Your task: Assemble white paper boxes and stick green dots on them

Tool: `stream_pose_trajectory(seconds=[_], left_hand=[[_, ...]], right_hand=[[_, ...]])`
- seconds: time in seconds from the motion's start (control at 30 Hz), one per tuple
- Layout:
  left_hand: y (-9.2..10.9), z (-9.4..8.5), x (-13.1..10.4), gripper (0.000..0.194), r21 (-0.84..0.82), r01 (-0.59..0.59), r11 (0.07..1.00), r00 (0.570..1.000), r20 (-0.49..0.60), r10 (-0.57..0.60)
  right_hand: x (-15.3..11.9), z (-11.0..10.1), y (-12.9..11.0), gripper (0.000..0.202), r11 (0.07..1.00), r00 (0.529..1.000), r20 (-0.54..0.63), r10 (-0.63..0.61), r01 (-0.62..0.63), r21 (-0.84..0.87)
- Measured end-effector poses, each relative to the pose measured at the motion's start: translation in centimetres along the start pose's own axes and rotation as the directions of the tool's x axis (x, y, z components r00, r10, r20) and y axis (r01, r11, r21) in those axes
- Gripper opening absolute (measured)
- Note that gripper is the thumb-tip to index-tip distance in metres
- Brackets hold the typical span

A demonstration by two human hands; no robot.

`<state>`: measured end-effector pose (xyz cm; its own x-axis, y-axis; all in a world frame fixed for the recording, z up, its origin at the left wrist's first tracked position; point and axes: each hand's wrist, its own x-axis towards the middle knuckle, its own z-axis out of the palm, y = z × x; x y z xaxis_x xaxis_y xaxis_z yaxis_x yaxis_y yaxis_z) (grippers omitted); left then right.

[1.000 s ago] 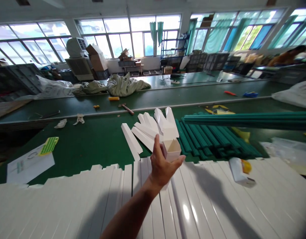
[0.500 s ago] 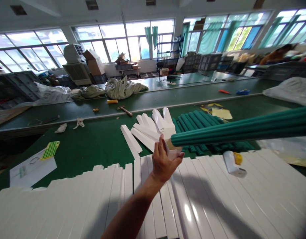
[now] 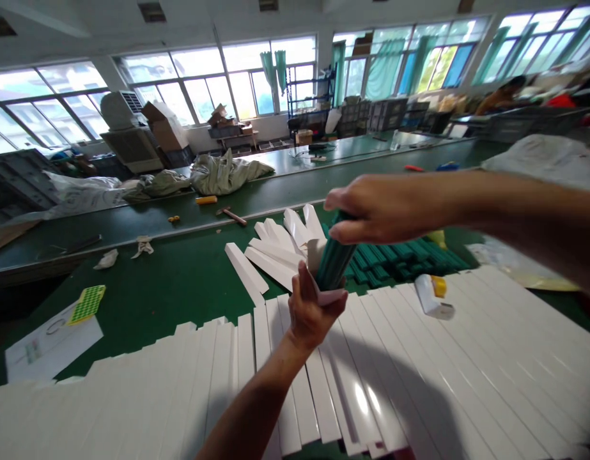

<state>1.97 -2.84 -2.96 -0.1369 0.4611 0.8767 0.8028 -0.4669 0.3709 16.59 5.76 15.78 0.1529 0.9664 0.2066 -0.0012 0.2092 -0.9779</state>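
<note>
The left hand (image 3: pixel 314 313) is grasping a white box (image 3: pixel 331 296) by its sides, the open mouth facing upward. The right hand (image 3: pixel 366 207) is gripping the upper end of a green bundle (image 3: pixel 335 263), whose lower end is standing, tilted, inside this mouth. The step in hand seems to be filling the box; the next move is probably calling for a push along its length, with the walls supported. Farther, more green bundles (image 3: pixel 407 260) are lying beside loose white cartons (image 3: pixel 275 250).
</note>
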Motion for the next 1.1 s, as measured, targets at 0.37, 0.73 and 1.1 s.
stream_pose_trajectory(seconds=[0.37, 0.73, 1.1], left_hand=[[-2.5, -0.3, -0.2, 0.1, 0.111, -0.016, 0.994, 0.999, -0.042, 0.021], [-2.5, -1.9, 0.7, 0.06, -0.348, 0.258, 0.902, 0.963, 0.168, -0.211], [-2.6, -3.5, 5.2, 0.034, -0.505, 0.461, 0.73, 0.888, 0.259, -0.381]], right_hand=[[-6.4, 3.0, 7.7, 0.037, 0.996, 0.823, 0.565, 0.063, -0.016, -0.089], [-10.2, 7.2, 11.9, 0.023, 0.786, 0.946, 0.28, 0.164, -0.297, 0.543], [-9.6, 9.4, 10.9, 0.025, 0.781, 0.97, 0.154, 0.188, -0.243, 0.576]])
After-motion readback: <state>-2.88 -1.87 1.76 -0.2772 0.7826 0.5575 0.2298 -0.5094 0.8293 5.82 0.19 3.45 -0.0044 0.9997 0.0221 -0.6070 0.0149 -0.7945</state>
